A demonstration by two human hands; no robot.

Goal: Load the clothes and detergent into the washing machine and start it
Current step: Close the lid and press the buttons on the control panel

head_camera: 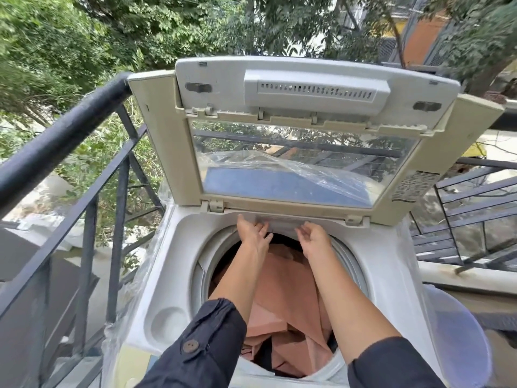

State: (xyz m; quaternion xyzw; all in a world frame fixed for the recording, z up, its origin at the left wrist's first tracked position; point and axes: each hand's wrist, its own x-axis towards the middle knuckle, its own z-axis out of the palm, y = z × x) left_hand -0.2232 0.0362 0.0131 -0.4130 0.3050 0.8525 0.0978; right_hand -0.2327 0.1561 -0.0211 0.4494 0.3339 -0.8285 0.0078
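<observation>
A white top-loading washing machine (pixel 173 264) is standing on an outdoor balcony, with a black metal railing (pixel 64 135) running along its left and leafy trees (pixel 56 37) filling the background. Its lid (pixel 293 88) is folded upright. Pink clothes (pixel 285 298) are lying inside the drum. Both arms are reaching over them to a narrow panel (pixel 282 221) at the rear rim. The left hand (pixel 253 231) is touching it with relaxed, straight fingers; the right hand (pixel 313 236) is bending its fingers there, though I cannot tell whether it is grasping anything.
</observation>
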